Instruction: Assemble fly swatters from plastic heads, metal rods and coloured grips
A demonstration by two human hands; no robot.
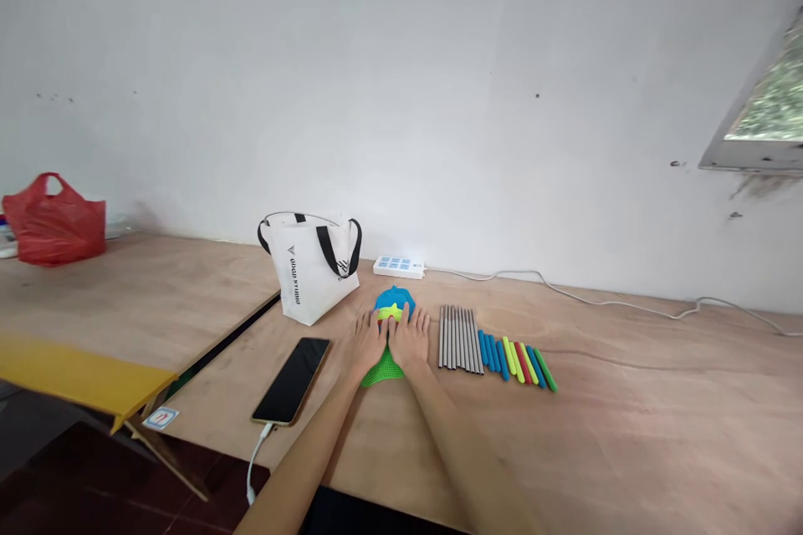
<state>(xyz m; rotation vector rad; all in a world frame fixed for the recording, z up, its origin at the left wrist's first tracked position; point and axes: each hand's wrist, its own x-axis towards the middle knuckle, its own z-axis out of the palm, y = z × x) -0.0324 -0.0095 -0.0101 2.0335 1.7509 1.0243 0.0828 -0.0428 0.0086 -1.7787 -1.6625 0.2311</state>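
Observation:
My left hand (369, 344) and my right hand (409, 341) lie side by side, palms down and thumbs close together, on overlapping bright, thin pieces. A blue piece (395, 298) with a wavy edge shows beyond the fingers. On top of it is a yellow piece (390, 312), and a sliver of red shows by the left fingertips. Below the wrists spreads a green mesh-like piece (382, 371). Fingers on both hands are stretched out, with their tips hidden in part. To the right of my right hand, several grey metal tubes (461, 340) lie in a row.
Several coloured sticks (519, 361) follow the tubes. On the left are a phone (292, 380) on a white cable (254, 468) and a white tote bag (317, 276). A power strip (399, 267) sits by the wall; a red plastic bag (56, 226) stands on the adjoining table (156, 292).

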